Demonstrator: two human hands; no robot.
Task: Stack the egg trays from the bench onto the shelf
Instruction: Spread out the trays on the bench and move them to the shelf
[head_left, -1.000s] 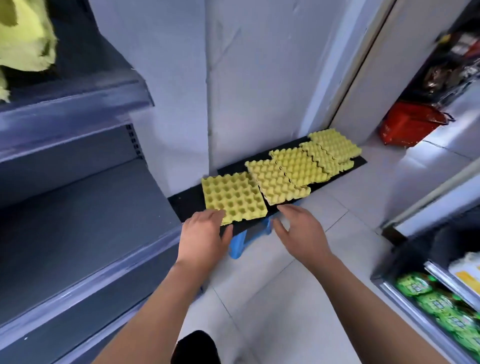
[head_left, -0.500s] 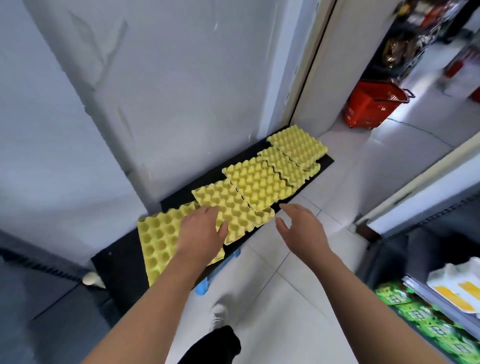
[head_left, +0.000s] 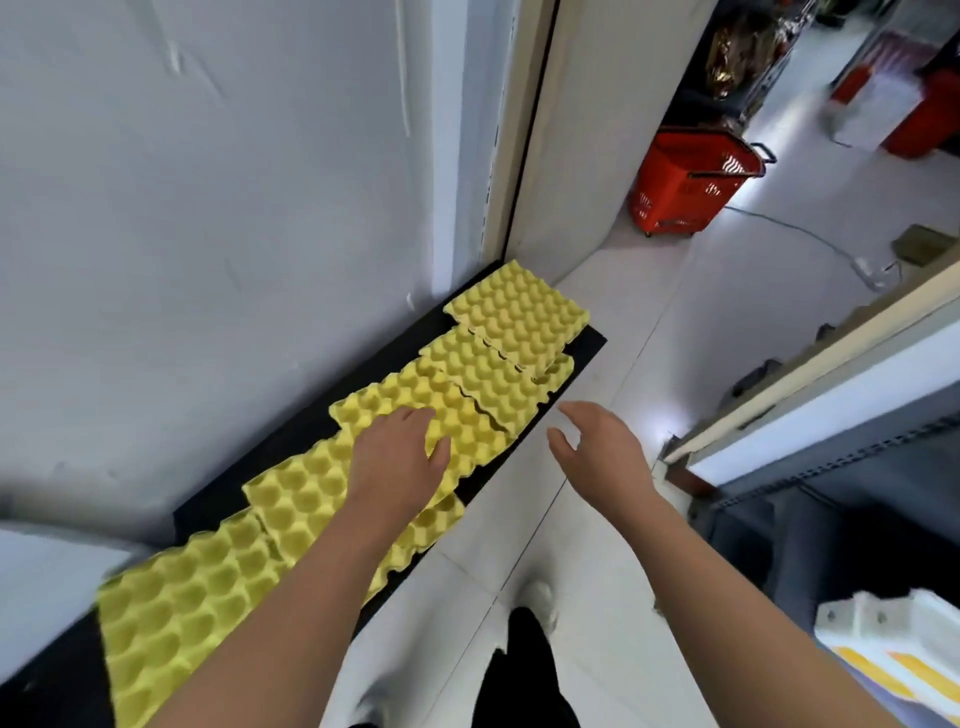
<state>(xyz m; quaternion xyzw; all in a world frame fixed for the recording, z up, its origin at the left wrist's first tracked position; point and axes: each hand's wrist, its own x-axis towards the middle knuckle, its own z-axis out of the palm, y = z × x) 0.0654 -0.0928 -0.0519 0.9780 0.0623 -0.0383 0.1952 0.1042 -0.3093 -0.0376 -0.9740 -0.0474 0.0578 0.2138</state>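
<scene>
Several yellow egg trays lie in an overlapping row on a low black bench along the white wall. The nearest tray is at the lower left, then a second tray, a middle tray and farther trays. My left hand reaches over the row with straight fingers, its fingertips above the middle tray; contact is unclear. My right hand hovers open over the floor, just right of the bench edge, holding nothing. The shelf is out of view.
A red shopping basket stands on the floor far ahead, with a cable trailing past it. A display cabinet edge and packaged goods line the right side. White tiled floor lies between bench and cabinet.
The view has swung right along the bench, and the shelf has left the frame. Both hands have moved from the nearest tray toward the middle of the row.
</scene>
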